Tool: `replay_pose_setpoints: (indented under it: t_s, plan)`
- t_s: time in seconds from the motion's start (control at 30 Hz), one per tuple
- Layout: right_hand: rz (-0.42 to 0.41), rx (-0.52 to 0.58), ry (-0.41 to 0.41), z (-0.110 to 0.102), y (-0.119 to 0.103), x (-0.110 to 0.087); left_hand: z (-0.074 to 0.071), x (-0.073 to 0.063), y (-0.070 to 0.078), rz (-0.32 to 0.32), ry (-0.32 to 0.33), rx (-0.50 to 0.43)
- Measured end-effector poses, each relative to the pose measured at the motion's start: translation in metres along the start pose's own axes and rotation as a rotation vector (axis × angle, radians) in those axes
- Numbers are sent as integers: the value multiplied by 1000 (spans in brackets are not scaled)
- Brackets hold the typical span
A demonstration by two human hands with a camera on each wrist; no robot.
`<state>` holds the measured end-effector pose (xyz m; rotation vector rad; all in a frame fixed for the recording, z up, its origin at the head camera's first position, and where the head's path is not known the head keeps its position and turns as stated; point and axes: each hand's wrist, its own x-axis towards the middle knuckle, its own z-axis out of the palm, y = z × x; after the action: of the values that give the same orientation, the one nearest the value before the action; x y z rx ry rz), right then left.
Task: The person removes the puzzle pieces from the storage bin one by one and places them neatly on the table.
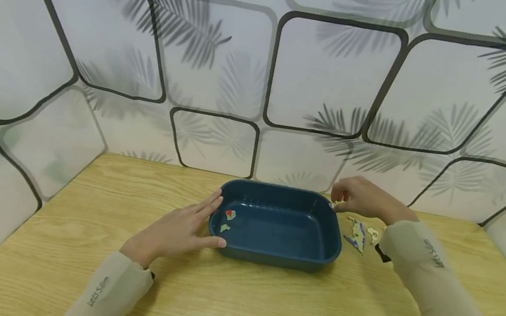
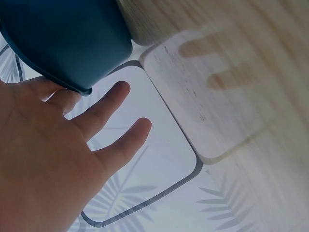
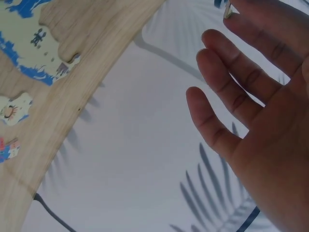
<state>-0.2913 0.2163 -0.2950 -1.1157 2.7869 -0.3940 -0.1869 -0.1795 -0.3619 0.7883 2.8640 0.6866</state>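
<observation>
A dark blue rectangular plastic tub [image 1: 274, 231] stands on the wooden table near the wall. My left hand [image 1: 176, 236] rests on its left end with fingers spread, the thumb along the front rim. In the left wrist view, two fingers of the left hand [image 2: 63, 130] stick out past the tub's rim. Inside the tub, at the left, lie a red-and-blue puzzle piece [image 1: 230, 214] and a pale one [image 1: 225, 228]. At the tub's back right corner, my right hand [image 1: 364, 198] pinches a small puzzle piece [image 1: 332, 205] between thumb and index finger, its other fingers loosely bent.
Right of the tub, a large cream-and-blue puzzle piece [image 1: 358, 236] lies on the table [image 1: 261, 305], with a smaller one [image 1: 372, 234] beside it. The right wrist view also has a red-and-blue piece [image 3: 8, 150] there. Behind the table rises a leaf-patterned wall [image 1: 225, 78].
</observation>
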Motion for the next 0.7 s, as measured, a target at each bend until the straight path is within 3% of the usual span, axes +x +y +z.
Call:
replay_pose_setpoints:
  t_s: [0.7]
  plan:
    - [85,-10,34,7,44,-42,0,0,0,0,-3,9]
